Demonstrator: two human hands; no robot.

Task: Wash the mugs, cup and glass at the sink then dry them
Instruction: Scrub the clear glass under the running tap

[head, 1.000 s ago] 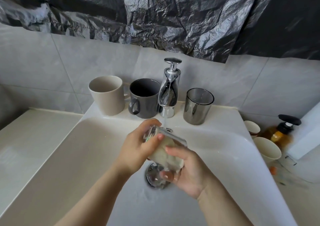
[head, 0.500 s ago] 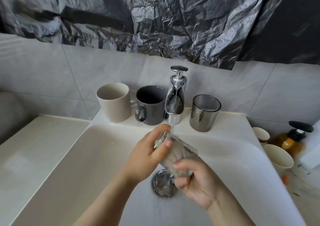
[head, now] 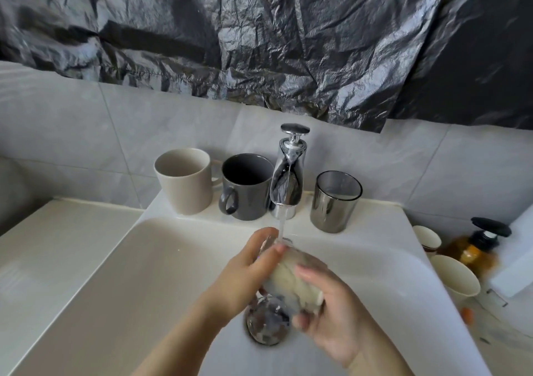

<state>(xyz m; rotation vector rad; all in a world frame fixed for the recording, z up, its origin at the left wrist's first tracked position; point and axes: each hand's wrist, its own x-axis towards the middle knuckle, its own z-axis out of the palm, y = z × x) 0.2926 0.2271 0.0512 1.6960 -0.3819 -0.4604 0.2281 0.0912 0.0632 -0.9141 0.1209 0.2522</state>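
Over the white sink (head: 161, 263) I hold a clear glass (head: 291, 277) tilted on its side under the running tap (head: 287, 179). My left hand (head: 245, 274) grips its rim end, thumb across the mouth. My right hand (head: 331, 315) wraps its base from below. Water falls from the spout onto the glass near my left thumb. On the back ledge stand a beige mug (head: 184, 179), a dark grey mug (head: 245, 186) and a smoky metallic cup (head: 336, 201), all upright.
The chrome drain (head: 265, 325) lies under my hands. To the right of the sink stand two pale paper cups (head: 454, 276) and an amber pump bottle (head: 477, 245). A pale counter (head: 57, 240) lies on the left. Black plastic sheeting (head: 259, 35) covers the wall above the tiles.
The view has shifted, so everything sits lower and to the right in frame. The glass has turned a little in my hands and stays under the stream.
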